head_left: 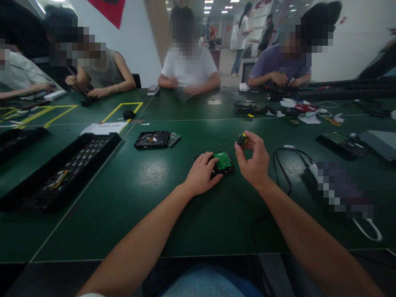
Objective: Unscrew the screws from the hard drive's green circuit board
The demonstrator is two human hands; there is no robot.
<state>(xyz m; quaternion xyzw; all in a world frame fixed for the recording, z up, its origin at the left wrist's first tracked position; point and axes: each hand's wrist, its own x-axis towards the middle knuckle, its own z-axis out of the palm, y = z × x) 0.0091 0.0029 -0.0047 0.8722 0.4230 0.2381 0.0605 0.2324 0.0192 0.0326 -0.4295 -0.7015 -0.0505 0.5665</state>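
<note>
The hard drive [225, 161] is best steadied by the left hand [201, 173], spread across it. The apparent screwdriver [242, 140], pinched in the right hand [255, 161], is best set upright.

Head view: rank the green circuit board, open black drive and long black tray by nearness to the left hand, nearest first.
1. Green circuit board: partly under the left hand, at right.
2. Open black drive: left of the hand, farther up the table.
3. Long black tray: left, beyond the drive.
</note>
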